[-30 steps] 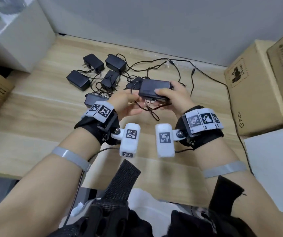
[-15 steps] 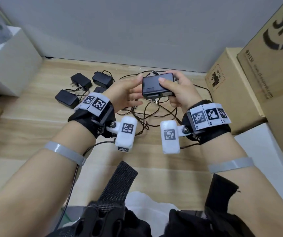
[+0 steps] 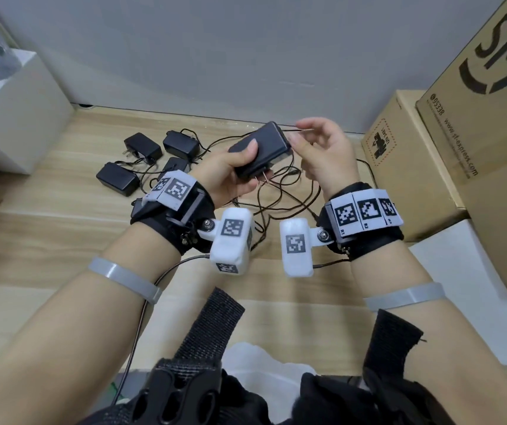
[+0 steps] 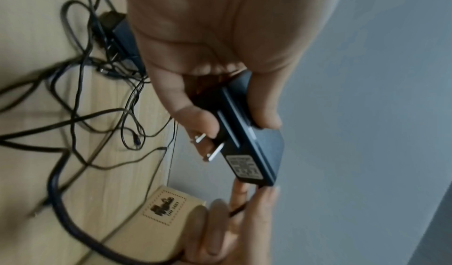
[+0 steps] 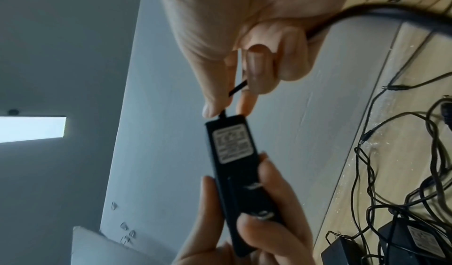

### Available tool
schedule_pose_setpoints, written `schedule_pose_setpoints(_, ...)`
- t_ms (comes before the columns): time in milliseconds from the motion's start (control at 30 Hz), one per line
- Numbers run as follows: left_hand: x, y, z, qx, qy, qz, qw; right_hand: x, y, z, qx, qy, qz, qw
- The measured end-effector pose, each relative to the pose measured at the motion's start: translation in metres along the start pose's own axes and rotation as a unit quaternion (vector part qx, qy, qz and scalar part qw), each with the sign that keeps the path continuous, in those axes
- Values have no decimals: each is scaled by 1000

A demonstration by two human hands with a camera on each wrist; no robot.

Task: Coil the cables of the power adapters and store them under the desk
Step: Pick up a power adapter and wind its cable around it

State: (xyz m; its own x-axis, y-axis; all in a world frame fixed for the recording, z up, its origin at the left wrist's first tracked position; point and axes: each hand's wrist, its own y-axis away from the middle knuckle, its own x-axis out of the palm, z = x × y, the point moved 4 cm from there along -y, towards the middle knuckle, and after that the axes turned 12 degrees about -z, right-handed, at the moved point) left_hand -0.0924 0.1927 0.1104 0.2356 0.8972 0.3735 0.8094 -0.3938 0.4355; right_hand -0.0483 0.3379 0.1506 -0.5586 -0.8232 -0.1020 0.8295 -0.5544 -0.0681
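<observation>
A wood-grain table (image 3: 46,240) set against a grey wall carries several black adapters (image 3: 117,182) in a tangle of loose cables (image 3: 289,197), with cardboard boxes (image 3: 405,167) at the right. The left hand (image 3: 224,176) grips one adapter (image 3: 261,151) lifted clear of the pile, prongs toward the table, steadying the body as an anchor. The right hand (image 3: 325,151) pinches its cable (image 5: 237,88) just beside the exit point, probably so winding can start at the fixed end.
</observation>
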Motion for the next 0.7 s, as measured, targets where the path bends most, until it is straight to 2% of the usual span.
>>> schedule_pose_setpoints(67, -1, 1, -2, -19, 69, -7, 997, -6, -1, -5, -1, -18, -28, 999)
schedule_pose_setpoints(133, 1, 1, -6, -14, 85, 3, 996, -6, 2, -14, 28, -38, -23, 999)
schedule_pose_setpoints(233, 9, 2, -11, 19, 29, 14, 999, 4, 9, -28, 92, -31, 36, 995)
schedule_pose_setpoints(367, 17, -1, -9, 61, 11, 8, 998, 17, 17, -36, 152, 53, 99, 982)
schedule_pose_setpoints(567, 12, -7, -7, 110, -22, -37, 993, 25, 27, -44, 122, 150, 157, 969)
schedule_pose_setpoints(700, 7, -8, -6, 129, -39, -37, 990, 26, 28, -49, 148, 163, 191, 957)
